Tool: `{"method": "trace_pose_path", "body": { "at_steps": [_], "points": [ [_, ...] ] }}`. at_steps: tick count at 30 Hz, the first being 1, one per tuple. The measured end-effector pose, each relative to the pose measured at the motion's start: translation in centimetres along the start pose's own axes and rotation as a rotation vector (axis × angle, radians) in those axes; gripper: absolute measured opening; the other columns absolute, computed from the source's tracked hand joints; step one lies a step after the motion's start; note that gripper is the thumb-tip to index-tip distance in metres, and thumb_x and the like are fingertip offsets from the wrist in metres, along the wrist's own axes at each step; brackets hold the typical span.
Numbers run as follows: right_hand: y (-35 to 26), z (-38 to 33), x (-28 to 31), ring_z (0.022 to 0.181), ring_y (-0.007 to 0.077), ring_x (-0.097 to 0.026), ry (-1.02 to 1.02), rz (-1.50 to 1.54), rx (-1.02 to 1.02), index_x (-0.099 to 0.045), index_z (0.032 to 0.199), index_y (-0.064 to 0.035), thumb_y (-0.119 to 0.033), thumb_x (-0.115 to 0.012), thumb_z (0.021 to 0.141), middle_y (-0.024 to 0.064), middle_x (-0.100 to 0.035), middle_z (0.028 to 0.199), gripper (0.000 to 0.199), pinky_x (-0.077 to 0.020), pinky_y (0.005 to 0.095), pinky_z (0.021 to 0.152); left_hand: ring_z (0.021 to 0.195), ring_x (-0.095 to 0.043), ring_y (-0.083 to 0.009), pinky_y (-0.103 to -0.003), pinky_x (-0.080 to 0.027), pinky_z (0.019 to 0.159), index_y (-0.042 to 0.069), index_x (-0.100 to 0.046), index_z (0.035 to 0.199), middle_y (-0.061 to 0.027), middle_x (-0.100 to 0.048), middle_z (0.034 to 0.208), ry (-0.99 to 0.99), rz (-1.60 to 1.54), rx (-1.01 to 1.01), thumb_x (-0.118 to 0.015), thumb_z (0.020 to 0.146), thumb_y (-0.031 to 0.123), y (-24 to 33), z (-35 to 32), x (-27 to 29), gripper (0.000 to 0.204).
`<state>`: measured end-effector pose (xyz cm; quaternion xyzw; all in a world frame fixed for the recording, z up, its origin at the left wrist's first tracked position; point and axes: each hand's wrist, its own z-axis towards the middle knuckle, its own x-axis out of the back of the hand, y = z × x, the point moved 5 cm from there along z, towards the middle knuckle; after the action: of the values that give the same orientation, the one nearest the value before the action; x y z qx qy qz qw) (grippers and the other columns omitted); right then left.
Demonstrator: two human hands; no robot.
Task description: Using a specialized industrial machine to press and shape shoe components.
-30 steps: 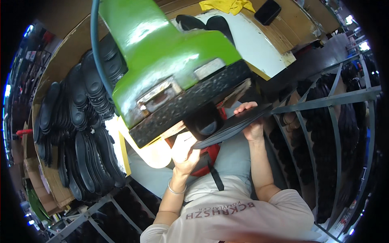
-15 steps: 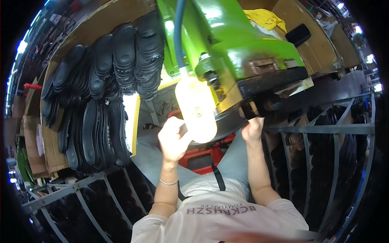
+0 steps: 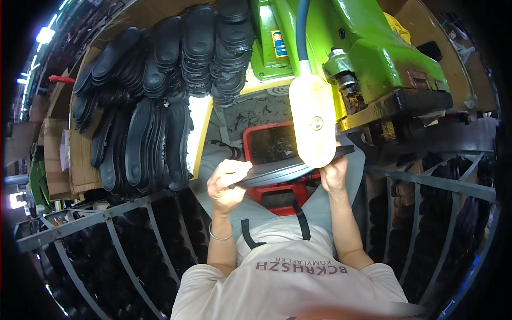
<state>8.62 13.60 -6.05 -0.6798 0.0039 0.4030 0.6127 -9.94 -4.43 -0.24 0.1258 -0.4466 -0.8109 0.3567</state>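
A bright lamp [image 3: 312, 112] is glowing before you on a blue-grey gooseneck [image 3: 302, 32]; a red bin [image 3: 266, 127] is sitting low down. A grey rack [image 3: 85, 220] is flanking your left, a second rack [image 3: 448, 184] your right. Yellow cloth [image 3: 397, 29] is showing at upper right.

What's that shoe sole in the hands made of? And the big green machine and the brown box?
The shoe sole looks like rubber or foam, dark with a soft sheen; I can't tell which. The green machine seems to be painted metal: its glossy coat shows bright highlights. The brown box looks like cardboard, with dull, thin walls.
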Motion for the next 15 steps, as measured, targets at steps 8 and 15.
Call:
{"method": "trace_pose_path", "body": {
  "at_steps": [8,15],
  "points": [
    [0.0,-2.8,-0.4,0.115,0.0222,-0.048,0.200,0.122,0.050,-0.035,0.133,-0.0008,-0.004,-0.051,0.091,0.0133,-0.047,0.127,0.045,-0.0386,0.0378,0.098,0.075,-0.058,-0.0145,-0.025,-0.047,0.064,0.003,-0.062,0.086,-0.0070,-0.060,0.083,-0.162,-0.343,0.432,-0.077,0.067,0.005,-2.5,-0.5,-11.0,0.024],
    [-13.3,9.0,13.2,0.101,0.0187,-0.057,0.484,-0.548,0.229,-0.046,0.123,0.0030,-0.016,-0.054,0.093,0.0106,-0.058,0.114,0.037,-0.0431,0.0304,0.089,0.079,-0.056,-0.0176,-0.032,-0.046,0.076,-0.001,-0.055,0.103,-0.0103,-0.057,0.086,0.381,0.452,0.044,-0.058,0.084,0.007,-0.7,15.4,-5.2,0.020]
  ]
}}
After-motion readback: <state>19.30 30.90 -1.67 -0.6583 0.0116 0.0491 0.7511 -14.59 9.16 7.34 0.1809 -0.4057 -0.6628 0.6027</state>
